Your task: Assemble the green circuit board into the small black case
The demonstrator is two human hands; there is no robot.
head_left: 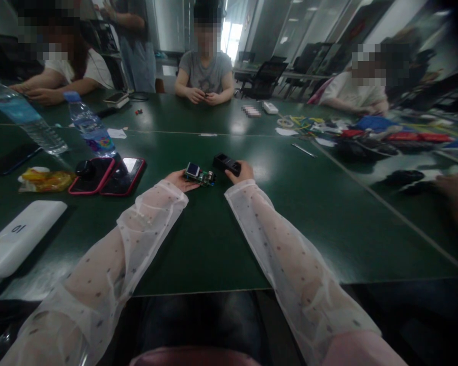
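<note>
Both my hands are over the middle of the dark green table (198,244). Resting in the fingers of my left hand (178,181) is a small green circuit board (203,177) with a little square screen at its left end. My right hand (243,173) grips a black rectangular plastic case (225,163) with openings in its face. Board and case are close together but apart. Sheer white dotted sleeves cover both my forearms.
Left of my hands lie two red-edged phones (124,177), a yellow plastic packet (48,179) and a white power bank (25,236). Two water bottles (89,124) stand behind them. Cables and red parts (397,136) are heaped at the right. Several people sit or stand around.
</note>
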